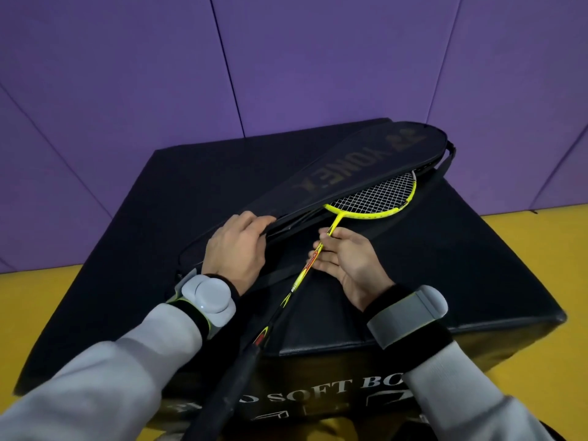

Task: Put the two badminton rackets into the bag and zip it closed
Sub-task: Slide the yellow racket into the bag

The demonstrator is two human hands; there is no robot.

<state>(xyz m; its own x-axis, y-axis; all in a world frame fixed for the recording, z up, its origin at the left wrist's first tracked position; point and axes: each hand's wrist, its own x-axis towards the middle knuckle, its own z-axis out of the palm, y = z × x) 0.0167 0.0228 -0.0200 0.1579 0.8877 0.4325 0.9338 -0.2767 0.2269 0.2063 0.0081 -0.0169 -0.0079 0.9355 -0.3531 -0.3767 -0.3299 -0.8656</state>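
Yellow thin racket shaft sits pinched in the right hand [345,265] fingers; left hand [237,246] fingers curl on the flat black cloth bag [350,167] flap, lifting it. The yellow stringed racket [375,198] head lies half inside the bag on the black padded box [445,265]

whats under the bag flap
The yellow racket's head, partly tucked under the bag flap lifted by the left hand. Deeper inside is covered, so a second racket can't be confirmed.

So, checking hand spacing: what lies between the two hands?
Head view: the yellow racket shaft and black bag strap lie between left hand and right hand.
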